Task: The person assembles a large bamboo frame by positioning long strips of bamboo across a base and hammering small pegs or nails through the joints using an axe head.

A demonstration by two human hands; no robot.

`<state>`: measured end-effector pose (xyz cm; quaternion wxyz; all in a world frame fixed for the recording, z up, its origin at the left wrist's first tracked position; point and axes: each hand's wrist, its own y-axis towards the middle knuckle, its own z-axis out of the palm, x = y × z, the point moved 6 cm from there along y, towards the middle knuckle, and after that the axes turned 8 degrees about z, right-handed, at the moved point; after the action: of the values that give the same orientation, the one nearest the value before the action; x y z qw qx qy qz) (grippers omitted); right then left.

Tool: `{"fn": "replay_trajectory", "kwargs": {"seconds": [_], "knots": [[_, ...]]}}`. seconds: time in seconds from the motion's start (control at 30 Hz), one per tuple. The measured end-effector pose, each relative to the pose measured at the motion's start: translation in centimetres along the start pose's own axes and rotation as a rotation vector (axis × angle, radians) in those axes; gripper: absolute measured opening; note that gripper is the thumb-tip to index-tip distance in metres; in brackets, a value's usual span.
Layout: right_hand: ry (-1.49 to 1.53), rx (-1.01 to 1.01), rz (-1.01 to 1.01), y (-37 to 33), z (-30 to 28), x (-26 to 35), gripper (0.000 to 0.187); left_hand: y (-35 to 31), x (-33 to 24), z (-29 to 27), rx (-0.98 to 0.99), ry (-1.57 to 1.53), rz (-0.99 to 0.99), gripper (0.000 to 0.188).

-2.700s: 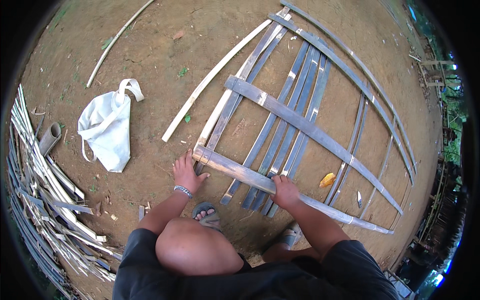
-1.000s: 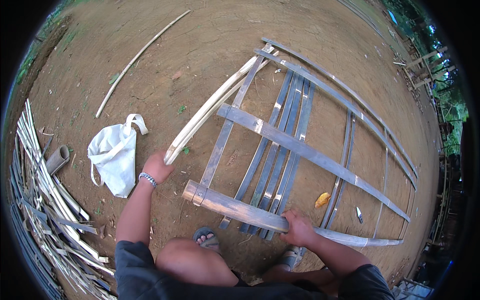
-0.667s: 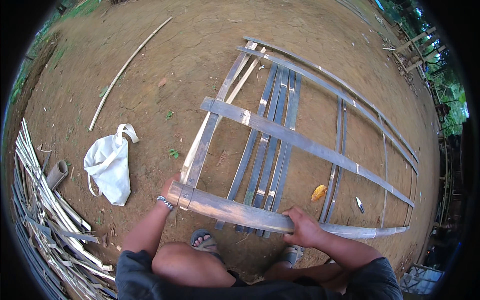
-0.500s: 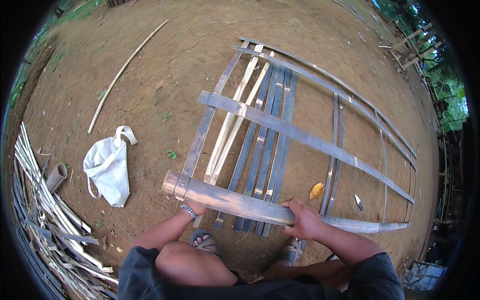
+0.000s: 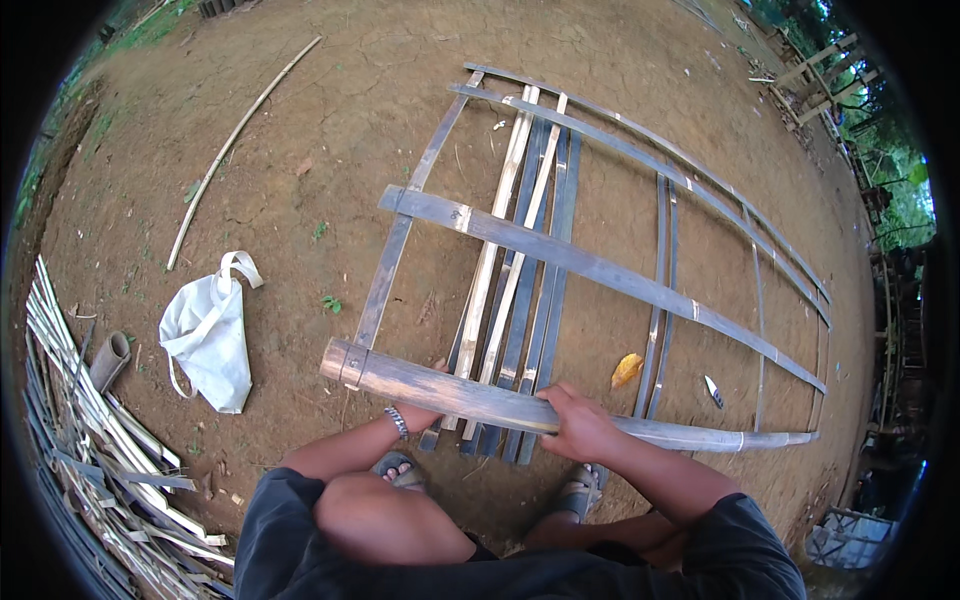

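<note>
A thick split-bamboo pole [image 5: 450, 394] runs across the near side of a bamboo lattice frame. My right hand [image 5: 582, 424] is closed round the pole near its middle. Under the pole, toward its left end, reaches my left hand [image 5: 425, 412]; the pole hides most of its fingers, beside the slats. Two pale bamboo slats [image 5: 497, 250] and several dark slats [image 5: 561, 220] lie lengthwise beneath the crosspieces, their near ends poking out below the pole. A wide flat bamboo strip [image 5: 580, 262] crosses above them.
On the bare ground at left lie a white cloth bag [image 5: 212, 345], a long thin stick [image 5: 235, 140], a short bamboo tube [image 5: 110, 362] and a heap of strips [image 5: 120, 480]. A knife [image 5: 713, 391] and a yellow leaf [image 5: 627, 371] lie inside the frame.
My left hand has moved right along the underside of the pole. The slats' near ends have shifted right, and the pale slats now stand further from the frame's left side. My right hand has slid slightly left.
</note>
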<state>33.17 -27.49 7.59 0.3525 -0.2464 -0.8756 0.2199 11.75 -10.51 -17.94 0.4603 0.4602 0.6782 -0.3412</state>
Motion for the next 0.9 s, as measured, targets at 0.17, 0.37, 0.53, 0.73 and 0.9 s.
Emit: {"fn": "replay_trajectory", "kwargs": {"seconds": [0.17, 0.37, 0.53, 0.73, 0.9], "knots": [[0.007, -0.011, 0.029, 0.6, 2.7, -2.5, 0.063, -7.9, 1.3, -5.5, -0.255, -0.403, -0.578, 0.04], [-0.021, -0.007, 0.115, 3.5, 6.9, -4.7, 0.066, -8.4, -0.3, -8.8, -0.759, -1.017, -0.641, 0.053], [-0.003, -0.024, 0.083, 2.6, 5.6, -4.2, 0.065, -6.0, -4.9, -9.1, -0.701, -1.276, -0.495, 0.054], [-0.003, -0.024, 0.087, 2.0, 5.1, -3.5, 0.065, -5.5, -5.4, -11.1, -0.564, -1.372, -0.239, 0.049], [-0.27, -0.408, -0.347, -2.1, 4.3, 0.7, 0.07, -5.2, -7.9, -12.5, -0.537, -1.261, -0.251, 0.037]]}}
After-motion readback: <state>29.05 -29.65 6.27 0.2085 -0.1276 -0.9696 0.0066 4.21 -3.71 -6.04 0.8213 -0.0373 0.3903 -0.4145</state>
